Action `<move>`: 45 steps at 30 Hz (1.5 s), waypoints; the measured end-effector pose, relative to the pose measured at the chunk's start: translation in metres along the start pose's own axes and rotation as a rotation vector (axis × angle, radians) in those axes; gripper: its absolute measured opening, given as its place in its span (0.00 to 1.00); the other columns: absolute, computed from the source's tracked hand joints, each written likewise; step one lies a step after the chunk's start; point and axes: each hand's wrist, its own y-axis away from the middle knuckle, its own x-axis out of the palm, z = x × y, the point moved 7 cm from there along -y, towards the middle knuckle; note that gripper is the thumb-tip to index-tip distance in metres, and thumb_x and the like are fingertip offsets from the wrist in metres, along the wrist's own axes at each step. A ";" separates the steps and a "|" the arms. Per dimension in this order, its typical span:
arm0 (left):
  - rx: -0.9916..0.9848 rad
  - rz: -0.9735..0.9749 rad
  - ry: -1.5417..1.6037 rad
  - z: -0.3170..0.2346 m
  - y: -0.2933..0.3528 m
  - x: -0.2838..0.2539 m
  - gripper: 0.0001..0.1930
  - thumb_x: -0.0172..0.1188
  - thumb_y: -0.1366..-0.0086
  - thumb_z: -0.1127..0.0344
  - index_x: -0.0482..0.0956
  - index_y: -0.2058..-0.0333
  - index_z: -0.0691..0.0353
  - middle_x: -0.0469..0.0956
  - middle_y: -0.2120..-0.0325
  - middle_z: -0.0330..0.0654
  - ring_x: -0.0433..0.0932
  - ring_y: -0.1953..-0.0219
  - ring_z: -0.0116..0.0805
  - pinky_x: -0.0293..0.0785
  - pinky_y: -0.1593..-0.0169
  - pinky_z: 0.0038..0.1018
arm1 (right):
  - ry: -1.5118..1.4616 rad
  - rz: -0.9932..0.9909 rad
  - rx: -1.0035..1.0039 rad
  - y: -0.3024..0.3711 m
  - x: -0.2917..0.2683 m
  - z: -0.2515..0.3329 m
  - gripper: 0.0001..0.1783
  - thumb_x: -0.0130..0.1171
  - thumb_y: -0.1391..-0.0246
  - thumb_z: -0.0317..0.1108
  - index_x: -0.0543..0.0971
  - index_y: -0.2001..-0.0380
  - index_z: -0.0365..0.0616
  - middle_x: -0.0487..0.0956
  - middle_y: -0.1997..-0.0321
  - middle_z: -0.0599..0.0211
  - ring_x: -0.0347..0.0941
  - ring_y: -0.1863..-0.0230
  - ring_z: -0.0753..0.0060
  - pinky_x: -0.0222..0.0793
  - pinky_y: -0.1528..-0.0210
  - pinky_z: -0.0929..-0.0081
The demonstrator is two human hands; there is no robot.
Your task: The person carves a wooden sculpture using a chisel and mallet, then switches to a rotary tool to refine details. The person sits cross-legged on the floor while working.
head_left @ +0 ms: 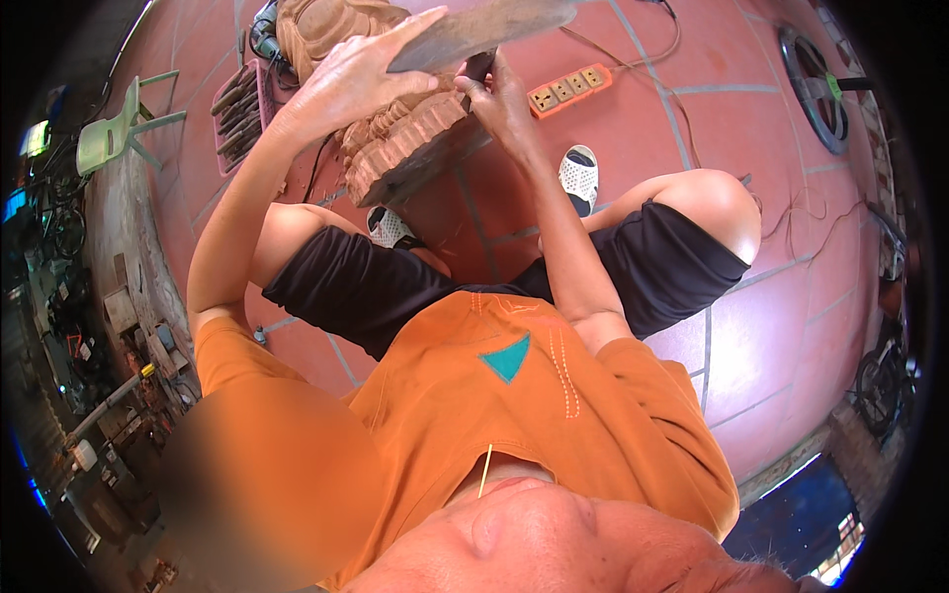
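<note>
A carved brown wooden figure (410,133) lies on the tiles in front of me, between my feet, with its ridged base facing me. Above it, my left hand (361,84) has a long, flat, grey-brown piece (484,35) between its stretched index finger and thumb. That piece points right and is slightly blurred, so its exact kind is unclear. My right hand (502,104) is closed around a short dark handle (479,65) close to the figure's right edge. Whatever end the handle has is hidden behind the flat piece and the fingers.
A pink basket of carving tools (240,121) stands left of the figure, near a blue-green power tool (265,35). Right of my right hand lies an orange power strip (570,92) with its cord trailing. A green chair (111,128) is far left; a black wheel-like ring (813,89) lies far right.
</note>
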 end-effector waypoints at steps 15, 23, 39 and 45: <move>-0.085 0.014 0.135 0.005 0.007 0.006 0.41 0.68 0.36 0.55 0.60 0.27 0.56 0.75 0.40 0.60 0.76 0.38 0.57 0.69 0.35 0.42 | -0.214 0.064 0.081 0.001 -0.001 0.001 0.17 0.64 0.40 0.23 0.70 0.52 0.43 0.80 0.63 0.69 0.80 0.66 0.73 0.76 0.61 0.71; 0.023 -0.182 0.169 0.019 0.017 0.005 0.40 0.67 0.36 0.53 0.64 0.28 0.54 0.73 0.35 0.51 0.73 0.35 0.41 0.65 0.32 0.38 | -0.352 0.059 0.267 -0.003 -0.011 -0.005 0.15 0.60 0.34 0.26 0.69 0.48 0.45 0.79 0.58 0.69 0.84 0.60 0.69 0.81 0.65 0.72; -0.010 -0.229 0.128 -0.025 0.025 -0.033 0.41 0.70 0.37 0.58 0.62 0.29 0.65 0.72 0.36 0.58 0.68 0.31 0.46 0.61 0.29 0.37 | -0.138 0.070 0.034 -0.004 0.002 0.010 0.14 0.60 0.37 0.22 0.71 0.50 0.41 0.79 0.60 0.68 0.81 0.61 0.72 0.79 0.59 0.73; -0.027 -0.195 0.173 -0.025 0.023 -0.025 0.41 0.69 0.37 0.56 0.62 0.30 0.65 0.74 0.38 0.59 0.71 0.33 0.51 0.65 0.31 0.40 | -0.021 0.095 0.026 -0.004 0.005 0.010 0.14 0.60 0.37 0.21 0.71 0.50 0.40 0.79 0.60 0.67 0.81 0.61 0.72 0.78 0.57 0.74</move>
